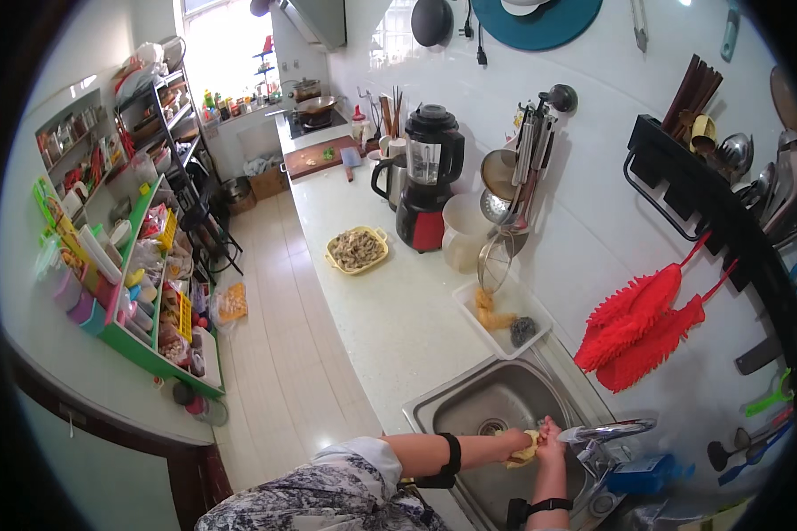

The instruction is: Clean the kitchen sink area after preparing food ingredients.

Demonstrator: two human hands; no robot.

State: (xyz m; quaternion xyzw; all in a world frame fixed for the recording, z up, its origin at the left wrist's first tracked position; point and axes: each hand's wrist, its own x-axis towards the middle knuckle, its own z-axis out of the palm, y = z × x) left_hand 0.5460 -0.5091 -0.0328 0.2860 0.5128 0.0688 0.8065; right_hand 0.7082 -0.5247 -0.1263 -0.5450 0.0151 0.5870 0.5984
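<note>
Over the stainless-steel sink (461,415), my two hands are close together beneath the chrome faucet (611,430). My left hand (517,443) grips a crumpled yellow cloth (523,456), which hangs below the fingers. Touching the cloth's right side, my right hand (550,438) is raised by the spout; its fingers are small in view, and whether they grip the cloth is unclear. The sink drain (493,427) shows just left of the hands.
A white plastic tray (461,302) with a dark scouring pad (523,330) borders the sink. Farther along the counter are a yellow dish of food (356,251), a blender (428,179) and a cleaver (351,158) by a cutting board (305,161). Red fuzzy gloves (644,325) hang at right.
</note>
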